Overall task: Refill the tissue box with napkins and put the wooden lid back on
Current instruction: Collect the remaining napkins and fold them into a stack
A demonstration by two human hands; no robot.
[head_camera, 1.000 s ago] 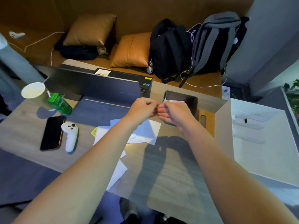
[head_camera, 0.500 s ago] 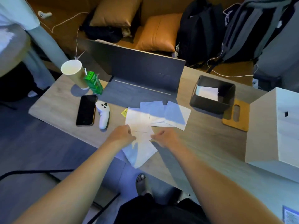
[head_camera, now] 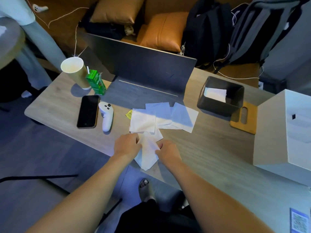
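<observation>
Several white napkins [head_camera: 168, 116] lie spread on the wooden table's middle. One napkin [head_camera: 148, 150] lies at the near edge; my left hand [head_camera: 127, 145] pinches its left side and my right hand [head_camera: 166, 148] pinches its right side. The dark grey tissue box [head_camera: 220, 106] stands open at the right, with a folded napkin [head_camera: 215, 94] inside. The wooden lid [head_camera: 244, 120] with an oval slot lies flat on the table just right of the box.
An open laptop [head_camera: 143, 71] stands behind the napkins. At the left are a paper cup [head_camera: 75, 71], a green drink carton [head_camera: 96, 81], a black phone [head_camera: 87, 113] and a white controller [head_camera: 106, 115]. A large white box [head_camera: 284, 132] sits at the right edge.
Both hands came back from the tissue box to the near table edge and took hold of a napkin there. The camera view tilted down and back.
</observation>
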